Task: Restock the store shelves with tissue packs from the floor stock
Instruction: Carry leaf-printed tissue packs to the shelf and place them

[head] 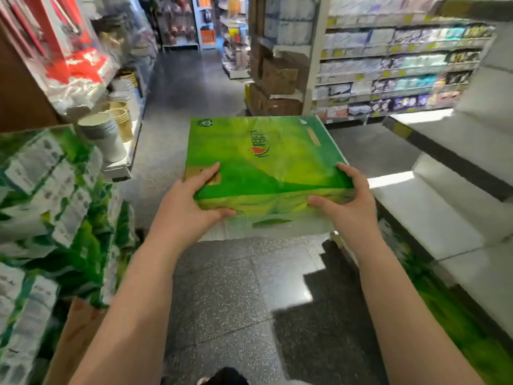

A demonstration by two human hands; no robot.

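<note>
I see the left hand (191,201) and the right hand (348,201) each curled round a near corner of the green tissue pack (261,162), thumbs underneath at the front edge, fingers on top. The pack sits level in the air above the dark speckled floor (230,287). White shelves (449,212) stand just to the right; stacked green tissue packs (55,207) fill the left, with paper cups (105,134) beyond

**What the head camera could not make out**

Motion blur smeared the stacked green packs (52,207) at left, which the frame edge cut off. Labels on the far shelves (394,76) were unreadable. The left hand (191,201) hid a corner of the tissue pack (266,162).
</note>
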